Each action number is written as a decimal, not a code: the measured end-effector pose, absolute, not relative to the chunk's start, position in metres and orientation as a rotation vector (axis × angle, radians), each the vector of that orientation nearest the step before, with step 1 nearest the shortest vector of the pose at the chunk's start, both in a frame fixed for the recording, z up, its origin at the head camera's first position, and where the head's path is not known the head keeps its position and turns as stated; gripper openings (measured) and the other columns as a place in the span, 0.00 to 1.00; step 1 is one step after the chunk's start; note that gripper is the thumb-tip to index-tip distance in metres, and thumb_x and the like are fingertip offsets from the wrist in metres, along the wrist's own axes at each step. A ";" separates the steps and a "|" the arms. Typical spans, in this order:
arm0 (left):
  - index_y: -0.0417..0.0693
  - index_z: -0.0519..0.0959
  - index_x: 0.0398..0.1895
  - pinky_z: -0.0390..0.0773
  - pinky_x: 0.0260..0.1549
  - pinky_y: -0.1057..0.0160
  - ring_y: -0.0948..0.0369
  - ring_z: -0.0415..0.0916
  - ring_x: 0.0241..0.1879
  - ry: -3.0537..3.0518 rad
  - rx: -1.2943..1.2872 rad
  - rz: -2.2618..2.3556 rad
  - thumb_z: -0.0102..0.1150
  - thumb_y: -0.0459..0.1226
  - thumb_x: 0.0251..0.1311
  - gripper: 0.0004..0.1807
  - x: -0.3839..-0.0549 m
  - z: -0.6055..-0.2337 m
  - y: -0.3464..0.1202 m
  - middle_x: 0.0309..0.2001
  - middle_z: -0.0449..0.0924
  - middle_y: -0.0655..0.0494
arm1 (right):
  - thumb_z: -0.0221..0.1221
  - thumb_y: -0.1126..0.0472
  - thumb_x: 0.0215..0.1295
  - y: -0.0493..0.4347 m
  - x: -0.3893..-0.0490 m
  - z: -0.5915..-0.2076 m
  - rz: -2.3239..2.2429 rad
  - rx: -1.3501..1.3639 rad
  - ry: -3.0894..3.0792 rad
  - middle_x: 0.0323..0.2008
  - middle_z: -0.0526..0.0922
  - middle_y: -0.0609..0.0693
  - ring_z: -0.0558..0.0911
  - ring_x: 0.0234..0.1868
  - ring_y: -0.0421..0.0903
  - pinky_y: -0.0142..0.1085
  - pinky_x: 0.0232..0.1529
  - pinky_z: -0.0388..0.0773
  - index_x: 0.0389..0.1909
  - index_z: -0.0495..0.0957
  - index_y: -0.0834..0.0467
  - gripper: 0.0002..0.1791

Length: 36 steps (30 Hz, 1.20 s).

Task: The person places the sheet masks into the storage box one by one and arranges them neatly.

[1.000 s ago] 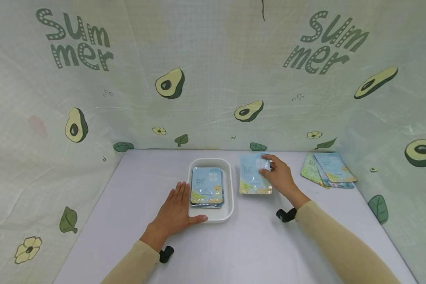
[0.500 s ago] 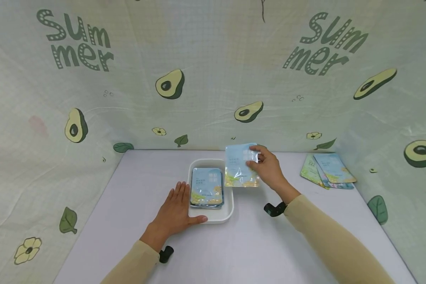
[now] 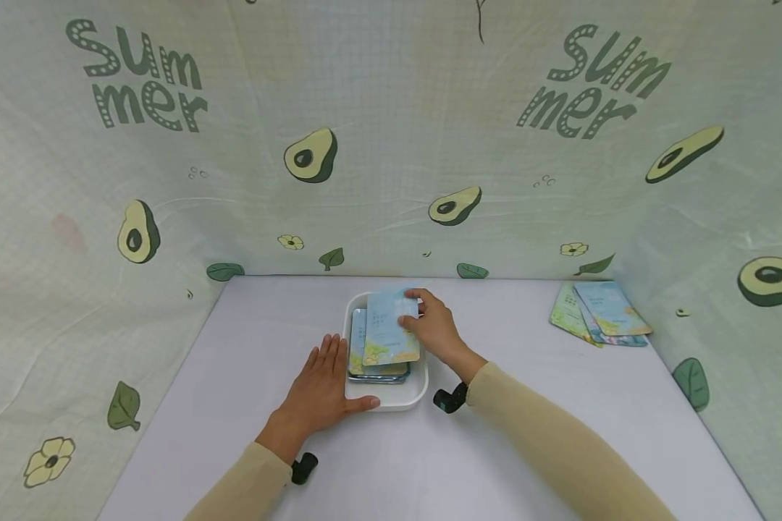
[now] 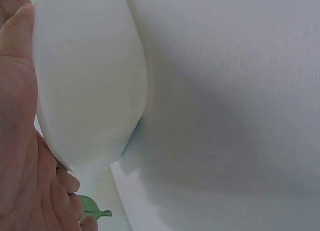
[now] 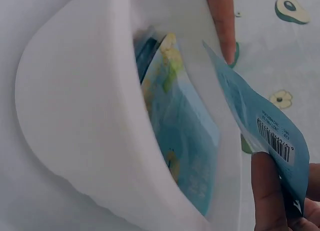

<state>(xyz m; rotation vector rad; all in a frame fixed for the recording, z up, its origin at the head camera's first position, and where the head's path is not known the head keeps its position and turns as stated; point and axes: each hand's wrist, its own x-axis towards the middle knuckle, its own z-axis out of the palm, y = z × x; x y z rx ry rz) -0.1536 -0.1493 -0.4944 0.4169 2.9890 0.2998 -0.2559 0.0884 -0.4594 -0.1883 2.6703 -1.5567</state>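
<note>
A light-blue face mask sachet (image 3: 389, 329) is pinched at its right edge by my right hand (image 3: 439, 331), over the white tray (image 3: 397, 401). In the right wrist view the same sachet (image 5: 270, 123) shows its barcoded back, tilted above the tray's rim. Beneath it in the tray lies a stack of similar sachets (image 3: 357, 347), partly covered in the head view. My left hand (image 3: 316, 391) rests against the tray's left side and front corner, fingers straight, thumb along the front rim. The left wrist view shows this hand (image 4: 30, 141) beside the tray's outer wall (image 4: 92, 86).
Three more sachets, a green one (image 3: 570, 315), a patterned one (image 3: 632, 340) and a blue one (image 3: 612, 307), lie fanned at the table's back right corner. A printed cloth (image 3: 384, 87) forms the back and sides around the white table (image 3: 521, 441).
My right hand has carried the sachet leftward from beside the tray to over the stack in it. My left hand has stayed against the tray.
</note>
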 end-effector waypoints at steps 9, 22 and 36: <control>0.32 0.45 0.84 0.48 0.83 0.41 0.42 0.37 0.85 2.988 0.412 0.303 0.53 0.79 0.58 0.72 -0.154 -0.497 -0.151 0.85 0.43 0.35 | 0.69 0.61 0.70 0.067 -0.257 -0.473 -1.463 -0.209 2.683 0.55 0.85 0.64 0.86 0.46 0.53 0.46 0.47 0.86 0.70 0.75 0.55 0.28; 0.31 0.46 0.84 0.50 0.82 0.40 0.41 0.38 0.85 3.001 0.424 0.328 0.54 0.78 0.58 0.71 -0.154 -0.497 -0.151 0.84 0.44 0.34 | 0.70 0.58 0.69 0.061 -0.253 -0.475 -1.064 -0.408 2.880 0.62 0.84 0.62 0.85 0.60 0.59 0.55 0.62 0.82 0.73 0.72 0.60 0.34; 0.31 0.47 0.84 0.50 0.82 0.41 0.41 0.38 0.85 2.997 0.418 0.351 0.52 0.80 0.57 0.72 -0.153 -0.498 -0.151 0.85 0.45 0.35 | 0.63 0.52 0.77 0.077 -0.248 -0.464 -0.729 -0.561 3.131 0.55 0.87 0.61 0.89 0.51 0.56 0.51 0.53 0.88 0.67 0.77 0.63 0.26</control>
